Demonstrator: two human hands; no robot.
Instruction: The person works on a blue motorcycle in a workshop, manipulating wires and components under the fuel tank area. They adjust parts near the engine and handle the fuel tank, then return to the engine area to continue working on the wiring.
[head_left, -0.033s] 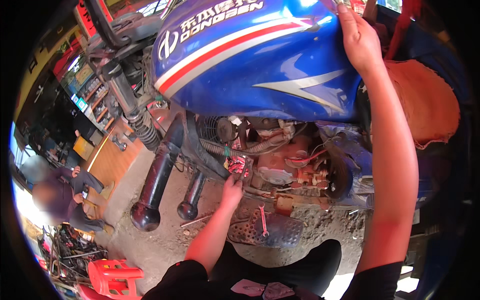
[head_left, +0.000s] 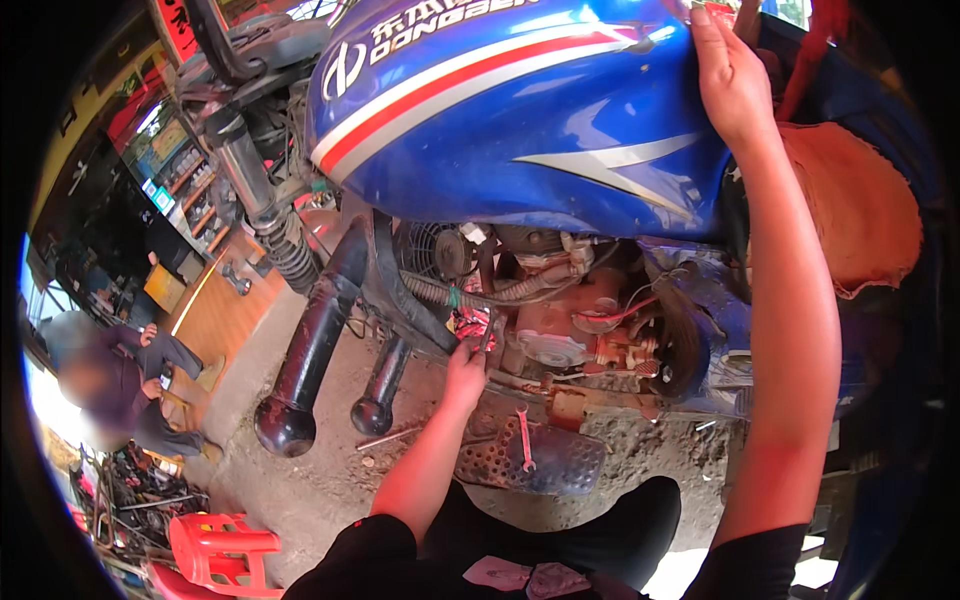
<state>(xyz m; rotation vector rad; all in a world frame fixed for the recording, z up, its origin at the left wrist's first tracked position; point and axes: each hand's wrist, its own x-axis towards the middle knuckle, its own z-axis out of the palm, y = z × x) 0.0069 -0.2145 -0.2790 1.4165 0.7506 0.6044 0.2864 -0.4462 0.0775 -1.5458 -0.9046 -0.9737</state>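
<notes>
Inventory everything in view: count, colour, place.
tank: 1, blue, top centre
seat: 1, orange, right
shock: 1, grey, upper left
bars: 2, black, left of centre
fan: 1, dark, centre
shiny item: 1, red, below fan
engine: 1, brownish, centre
pedal: 1, dark, below engine
wrench: 1, silvery, on pedal
stools: 1+, red, lower left
person: 1, dark clothes, left
shelves: several, brown, upper left
right hand: 1, bare, on tank's rear
left hand: 1, bare, by shiny item
</notes>
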